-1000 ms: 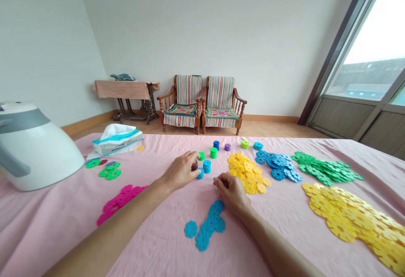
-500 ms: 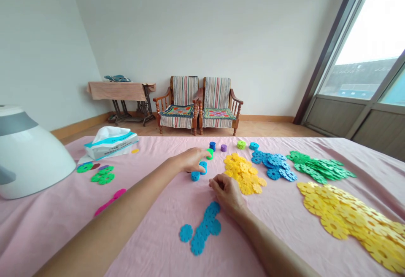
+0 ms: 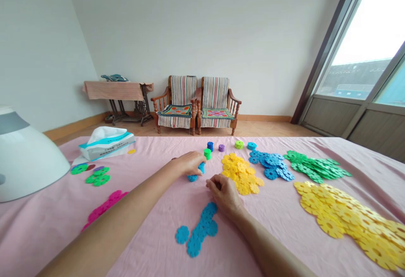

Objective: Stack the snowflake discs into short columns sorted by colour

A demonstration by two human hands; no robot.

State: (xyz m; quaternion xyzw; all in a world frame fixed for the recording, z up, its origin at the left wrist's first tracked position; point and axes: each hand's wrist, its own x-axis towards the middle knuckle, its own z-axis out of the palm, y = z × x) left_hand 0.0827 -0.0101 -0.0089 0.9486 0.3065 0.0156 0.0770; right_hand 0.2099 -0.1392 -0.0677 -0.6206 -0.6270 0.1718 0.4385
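Notched discs lay on a pink-covered bench (image 3: 148, 247), a few gathered into short stacks and most left loose. At far left, the green and blue discs (image 3: 79, 168), a dark red disc (image 3: 90, 167), the green discs (image 3: 98, 179) and a partly hidden magenta heap (image 3: 106, 206) were all unstacked; a lone orange disc (image 3: 131, 151) lay farther along. Toward the centre, a single blue disc (image 3: 182, 235) lay just beside a loose blue row (image 3: 202, 228). The left hand (image 3: 191, 163) reached above a low blue stack (image 3: 192, 178), its thumb and fingers about a second blue stack (image 3: 201, 168); whether they pressed on it could not be told. Beyond stood a green stack (image 3: 207, 154), a dark blue stack (image 3: 210, 146) and a purple stack (image 3: 221, 147), apparently complete. The right hand (image 3: 226, 192), apart from the left, was curled near the bench, its grip unclear and no disc visible in it. Farther right were a lime stack (image 3: 238, 144), a yellow heap (image 3: 242, 173), a light blue stack (image 3: 252, 146), a blue heap (image 3: 274, 165), a green heap (image 3: 316, 166) and a broad yellow spread (image 3: 351, 220). Judged by these loose quantities, the stacking had far to go. As to lettering, the visible part of the kettle (image 3: 34, 163) showed no readable brand, and the tissue pack (image 3: 106, 145) bore dark characters too small to read
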